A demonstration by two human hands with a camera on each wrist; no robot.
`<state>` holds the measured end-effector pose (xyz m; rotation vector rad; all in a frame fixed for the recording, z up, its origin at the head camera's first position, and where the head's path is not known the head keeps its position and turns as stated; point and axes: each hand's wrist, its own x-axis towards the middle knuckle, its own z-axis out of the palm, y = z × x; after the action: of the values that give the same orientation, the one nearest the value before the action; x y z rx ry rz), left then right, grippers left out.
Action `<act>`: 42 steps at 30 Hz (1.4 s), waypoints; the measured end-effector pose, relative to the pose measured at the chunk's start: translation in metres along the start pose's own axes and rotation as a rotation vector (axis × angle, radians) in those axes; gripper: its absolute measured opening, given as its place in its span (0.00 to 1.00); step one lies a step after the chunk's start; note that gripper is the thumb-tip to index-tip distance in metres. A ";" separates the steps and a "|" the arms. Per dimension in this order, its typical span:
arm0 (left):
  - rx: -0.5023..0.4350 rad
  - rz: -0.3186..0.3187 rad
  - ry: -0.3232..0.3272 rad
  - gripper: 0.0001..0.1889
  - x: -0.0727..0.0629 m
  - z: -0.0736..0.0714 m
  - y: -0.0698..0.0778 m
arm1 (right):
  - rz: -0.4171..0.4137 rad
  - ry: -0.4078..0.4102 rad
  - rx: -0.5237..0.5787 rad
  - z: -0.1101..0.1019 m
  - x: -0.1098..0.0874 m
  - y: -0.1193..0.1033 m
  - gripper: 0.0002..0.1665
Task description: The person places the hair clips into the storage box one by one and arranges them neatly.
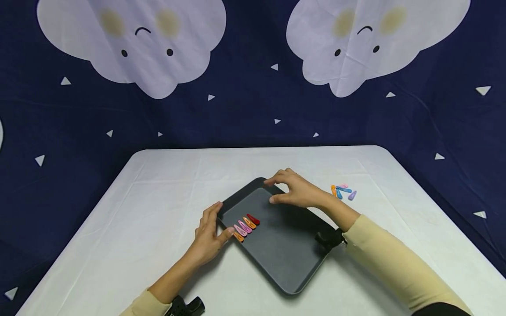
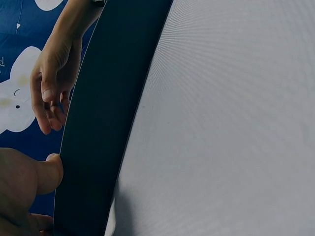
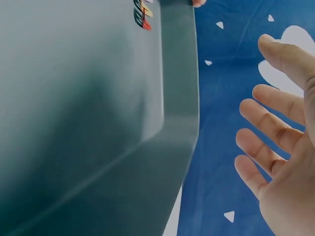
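In the head view a dark grey baking tray (image 1: pixel 292 245) sits turned cornerwise on the table. Several snap hair clips (image 1: pixel 245 226), red, orange and pink, lie side by side in a row inside it by the left edge. My left hand (image 1: pixel 209 235) holds the tray at its left corner, the thumb over the rim beside the nearest orange clip. Over the tray's far corner hovers my right hand (image 1: pixel 294 188), its fingers spread and nothing in them. The right wrist view shows that right hand (image 3: pixel 280 132) apart from the tray's wall.
Right of the tray, behind my right forearm, lies a loose group of hair clips in blue, orange, pink and purple (image 1: pixel 352 195). A white cloth (image 1: pixel 158 188) covers the table. A dark blue curtain with clouds (image 1: pixel 245 114) hangs behind it.
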<state>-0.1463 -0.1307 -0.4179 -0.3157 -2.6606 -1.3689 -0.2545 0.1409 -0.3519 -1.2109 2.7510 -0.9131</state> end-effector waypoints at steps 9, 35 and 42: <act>-0.004 -0.015 -0.006 0.37 0.000 0.000 0.000 | 0.082 0.135 -0.019 -0.018 -0.020 0.012 0.30; -0.005 -0.008 0.002 0.37 0.000 0.001 0.000 | 0.415 0.307 -0.139 -0.043 -0.079 0.067 0.32; -0.027 -0.027 -0.006 0.39 0.000 0.001 -0.001 | 0.483 0.349 -0.173 -0.048 -0.095 0.082 0.33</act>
<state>-0.1465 -0.1300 -0.4190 -0.2878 -2.6626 -1.4144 -0.2542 0.2731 -0.3749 -0.3699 3.2233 -0.9106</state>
